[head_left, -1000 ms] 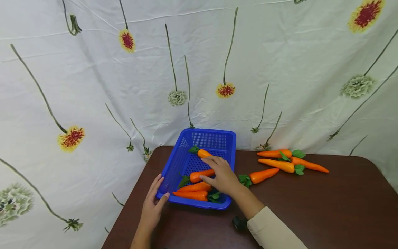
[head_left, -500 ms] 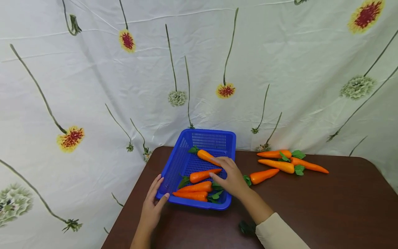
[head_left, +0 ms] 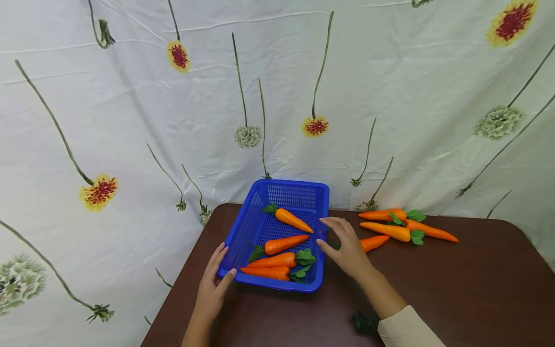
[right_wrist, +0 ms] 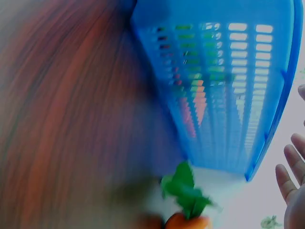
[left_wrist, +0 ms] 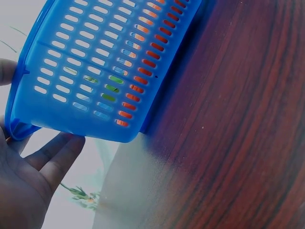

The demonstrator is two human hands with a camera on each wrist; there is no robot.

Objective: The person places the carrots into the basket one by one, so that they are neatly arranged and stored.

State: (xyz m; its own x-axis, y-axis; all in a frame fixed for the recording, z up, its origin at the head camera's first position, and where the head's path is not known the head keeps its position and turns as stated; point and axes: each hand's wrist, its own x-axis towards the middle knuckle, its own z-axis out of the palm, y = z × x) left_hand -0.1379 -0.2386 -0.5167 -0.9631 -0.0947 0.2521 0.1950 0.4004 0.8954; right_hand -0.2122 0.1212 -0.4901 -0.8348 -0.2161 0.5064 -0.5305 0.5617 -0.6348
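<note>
A blue plastic basket (head_left: 282,285) with slotted walls stands on the table. Inside lie several carrots with green leaves: one carrot (head_left: 294,220) toward the back, another carrot (head_left: 284,245) in the middle, and more near the front wall. My left hand (head_left: 211,291) holds the basket's near left corner, thumb and fingertips at the rim; the left wrist view shows fingers (left_wrist: 64,155) against the outer wall. My right hand (head_left: 349,250) hovers by the right rim, fingers spread and holding nothing. Partly behind it lies a carrot (head_left: 374,243) on the table.
Right of the basket, at the back of the brown table (head_left: 455,284), carrots lie in a loose group, including a lighter orange carrot (head_left: 386,230). A white flowered cloth (head_left: 277,96) hangs behind the table. A small dark object (head_left: 364,322) shows beside my right wrist.
My right hand has moved rightward from above the carrots in the basket to the right rim, uncovering the carrots inside and covering the leaves of a carrot outside. My left hand stays put.
</note>
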